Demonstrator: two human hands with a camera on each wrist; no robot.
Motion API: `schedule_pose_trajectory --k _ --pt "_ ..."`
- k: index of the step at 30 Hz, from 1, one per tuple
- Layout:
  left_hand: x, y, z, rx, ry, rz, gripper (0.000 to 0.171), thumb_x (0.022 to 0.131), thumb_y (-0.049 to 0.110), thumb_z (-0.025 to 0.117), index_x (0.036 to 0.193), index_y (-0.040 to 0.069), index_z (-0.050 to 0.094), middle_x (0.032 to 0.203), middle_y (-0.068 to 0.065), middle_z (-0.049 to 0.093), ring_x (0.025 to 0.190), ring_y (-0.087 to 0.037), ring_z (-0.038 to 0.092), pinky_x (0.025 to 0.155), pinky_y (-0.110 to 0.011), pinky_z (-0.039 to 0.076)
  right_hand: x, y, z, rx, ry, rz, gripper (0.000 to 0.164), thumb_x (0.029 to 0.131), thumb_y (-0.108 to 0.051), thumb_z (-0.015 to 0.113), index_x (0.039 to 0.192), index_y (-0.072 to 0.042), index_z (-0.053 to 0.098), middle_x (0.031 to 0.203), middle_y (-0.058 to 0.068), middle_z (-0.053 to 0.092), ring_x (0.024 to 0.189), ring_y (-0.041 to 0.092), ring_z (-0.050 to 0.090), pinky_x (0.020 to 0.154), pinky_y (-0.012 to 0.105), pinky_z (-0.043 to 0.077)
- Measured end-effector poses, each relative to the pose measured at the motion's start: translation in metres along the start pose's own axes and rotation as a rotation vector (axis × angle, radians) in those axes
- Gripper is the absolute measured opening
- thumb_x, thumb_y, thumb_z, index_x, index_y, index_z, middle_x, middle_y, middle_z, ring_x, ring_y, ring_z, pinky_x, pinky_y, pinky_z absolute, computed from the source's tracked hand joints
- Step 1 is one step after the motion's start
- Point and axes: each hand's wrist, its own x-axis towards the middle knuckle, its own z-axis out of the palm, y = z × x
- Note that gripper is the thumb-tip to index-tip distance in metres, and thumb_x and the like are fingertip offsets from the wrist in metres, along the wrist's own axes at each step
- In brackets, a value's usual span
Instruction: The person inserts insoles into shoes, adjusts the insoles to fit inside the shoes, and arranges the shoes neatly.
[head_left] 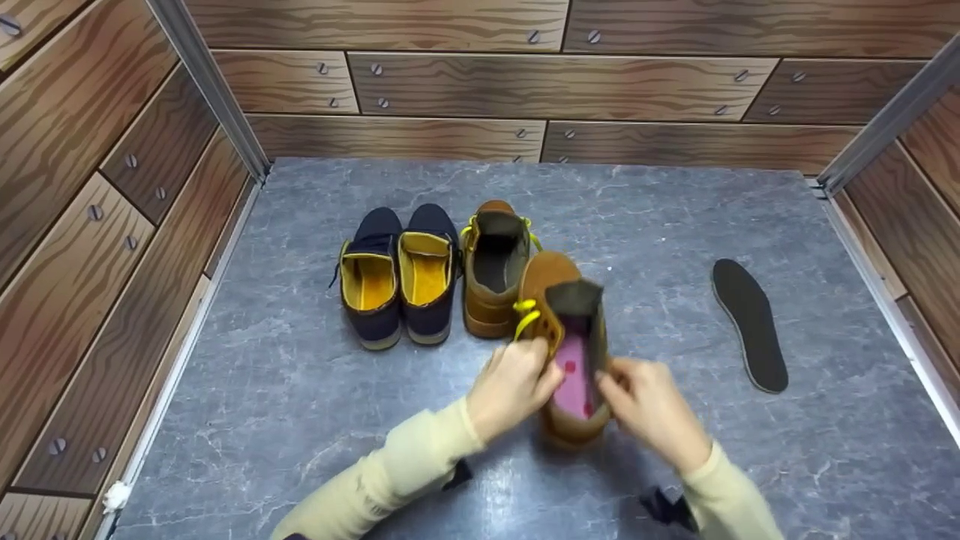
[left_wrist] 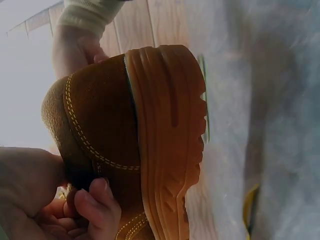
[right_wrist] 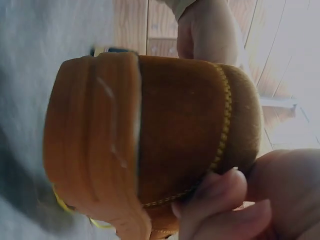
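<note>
A brown boot (head_left: pixel 551 277) with yellow laces is held between both hands, its toe pointing away. Inside it lies a pink insole (head_left: pixel 571 375) with red marks. My left hand (head_left: pixel 514 386) grips the left edge of the boot's opening, thumb toward the inside. On the opposite edge, my right hand (head_left: pixel 652 405) pinches the collar. The left wrist view shows the boot's heel and thick ridged sole (left_wrist: pixel 167 125), with the left fingers (left_wrist: pixel 97 205) curled against the upper. In the right wrist view, the right fingers (right_wrist: pixel 220 200) press the side near the yellow stitching.
The matching brown boot (head_left: pixel 487 300) stands just left of the held one. Beside it is a pair of navy shoes (head_left: pixel 375 322) with yellow linings. A dark insole (head_left: pixel 750 326) lies flat on the grey marbled floor (head_left: pixel 660 225) at the right. Wood-patterned walls (head_left: pixel 562 86) enclose the floor.
</note>
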Motion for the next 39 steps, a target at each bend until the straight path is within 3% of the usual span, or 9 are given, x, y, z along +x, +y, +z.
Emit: schedule_pose_trajectory --k 6,11,15,18,26,32,39 --pt "-0.035 0.009 0.002 -0.04 -0.057 -0.003 0.013 0.087 0.005 0.063 0.077 0.007 0.054 0.066 -0.001 0.053 0.054 -0.007 0.047 0.047 -0.01 0.041 -0.03 -0.003 0.019 -0.044 0.037 -0.075 0.016 0.09 -0.004 0.066 0.075 -0.009 0.065 0.057 -0.01 0.055 0.044 0.0 0.045 0.039 0.021 0.042" --pt "-0.058 0.014 0.008 -0.001 -0.011 0.049 0.014 0.084 0.004 0.063 0.076 0.008 0.053 0.065 0.0 0.049 0.052 -0.007 0.045 0.046 -0.011 0.041 -0.05 0.001 0.034 -0.084 0.114 -0.158 0.022 0.085 -0.002 0.071 0.07 -0.015 0.061 0.056 -0.013 0.052 0.046 -0.005 0.041 0.039 0.016 0.038" --pt "-0.073 0.015 0.013 0.049 0.032 0.093 0.015 0.081 0.005 0.065 0.076 0.008 0.052 0.063 0.001 0.048 0.049 -0.01 0.048 0.043 -0.017 0.042 -0.062 0.005 0.045 -0.081 0.101 -0.166 0.019 0.086 -0.003 0.071 0.072 -0.014 0.063 0.057 -0.013 0.053 0.047 -0.005 0.042 0.04 0.015 0.037" --pt "-0.08 0.013 0.017 0.065 0.031 0.09 0.015 0.081 0.006 0.065 0.075 0.009 0.052 0.063 0.001 0.048 0.049 -0.012 0.05 0.043 -0.019 0.043 -0.065 0.008 0.053 -0.087 0.083 -0.143 0.02 0.087 -0.004 0.07 0.072 -0.015 0.063 0.057 -0.014 0.051 0.046 -0.006 0.042 0.041 0.015 0.036" --pt "-0.09 0.002 0.023 0.057 0.02 -0.02 0.017 0.08 0.006 0.064 0.072 0.01 0.05 0.061 0.003 0.046 0.048 -0.011 0.051 0.042 -0.02 0.043 -0.059 0.007 0.064 -0.1 0.06 -0.069 0.023 0.089 -0.007 0.068 0.069 -0.015 0.06 0.055 -0.011 0.05 0.045 -0.003 0.042 0.041 0.018 0.038" --pt "-0.084 -0.001 0.019 0.114 0.008 -0.043 0.023 0.077 0.012 0.069 0.065 0.012 0.049 0.059 0.002 0.049 0.045 -0.013 0.049 0.04 -0.023 0.043 -0.055 0.002 0.063 -0.153 0.06 -0.026 0.029 0.088 -0.008 0.068 0.062 -0.017 0.056 0.053 -0.012 0.045 0.046 0.001 0.038 0.041 0.02 0.035" --pt "-0.076 -0.003 0.014 0.14 -0.015 -0.056 0.028 0.08 0.016 0.071 0.06 0.012 0.05 0.059 -0.002 0.052 0.044 -0.014 0.047 0.04 -0.023 0.042 -0.054 0.003 0.064 -0.174 0.066 -0.035 0.032 0.087 -0.01 0.068 0.06 -0.019 0.054 0.051 -0.013 0.044 0.045 0.001 0.038 0.041 0.02 0.035"
